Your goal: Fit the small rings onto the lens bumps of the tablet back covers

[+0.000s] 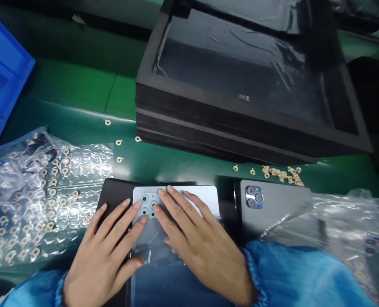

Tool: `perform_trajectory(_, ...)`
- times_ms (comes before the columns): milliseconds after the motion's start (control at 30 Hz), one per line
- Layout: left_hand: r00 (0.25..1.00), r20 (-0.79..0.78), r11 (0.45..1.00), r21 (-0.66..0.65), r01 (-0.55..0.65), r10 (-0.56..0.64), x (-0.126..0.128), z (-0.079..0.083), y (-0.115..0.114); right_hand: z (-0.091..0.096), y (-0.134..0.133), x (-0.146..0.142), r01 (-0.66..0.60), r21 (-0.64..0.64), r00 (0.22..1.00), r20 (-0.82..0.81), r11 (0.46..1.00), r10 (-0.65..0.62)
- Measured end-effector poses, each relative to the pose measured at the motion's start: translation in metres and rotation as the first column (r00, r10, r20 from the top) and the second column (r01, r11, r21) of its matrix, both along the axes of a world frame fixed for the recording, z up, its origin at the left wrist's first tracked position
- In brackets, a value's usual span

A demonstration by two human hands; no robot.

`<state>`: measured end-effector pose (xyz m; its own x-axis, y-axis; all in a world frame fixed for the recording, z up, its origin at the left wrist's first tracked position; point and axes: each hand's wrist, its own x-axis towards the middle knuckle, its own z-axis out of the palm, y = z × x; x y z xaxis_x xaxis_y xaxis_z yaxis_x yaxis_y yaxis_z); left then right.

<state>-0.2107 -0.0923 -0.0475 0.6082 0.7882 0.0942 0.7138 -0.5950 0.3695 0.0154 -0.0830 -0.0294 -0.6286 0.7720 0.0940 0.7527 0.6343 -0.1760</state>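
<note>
My left hand (108, 251) and my right hand (189, 238) lie flat with fingers spread on a pale silver phone back (183, 202), their fingertips beside its camera module (148, 204). Transparent film (154, 243) covers the phone's lower part under my palms. The phone rests on a dark flat panel (113, 196), partly hidden by my hands. To the right lies a grey phone back (282, 209) with a blue-rimmed camera module (254, 197), its lower part under a sheet of plastic. My blue sleeves (291, 273) cover the bottom edge.
Bubble wrap (42, 192) holding several small gold rings lies at left, with more bubble wrap (345, 230) at right. Loose rings (282, 172) dot the green mat (74, 83). A stack of black foam trays (240, 106) stands behind, and a blue plastic crate (4, 64) sits far left.
</note>
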Motion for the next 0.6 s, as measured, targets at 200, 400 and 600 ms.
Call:
perform_trajectory(200,0.998,0.054,0.999,-0.022,-0.028,0.029,0.0,-0.002,0.0,0.001,0.002,0.001,-0.042,0.012,0.999,0.034,0.999,0.041)
perform_trajectory(400,0.997,0.072,1.0,-0.01,-0.028,0.029,0.001,-0.002,0.002,0.003,0.007,0.003,-0.061,0.023,0.998,0.027,0.998,0.061)
perform_trajectory(600,0.996,0.077,0.999,-0.006,-0.035,0.035,0.002,-0.003,0.002,0.001,0.011,0.004,-0.049,0.015,0.998,0.03,0.999,0.048)
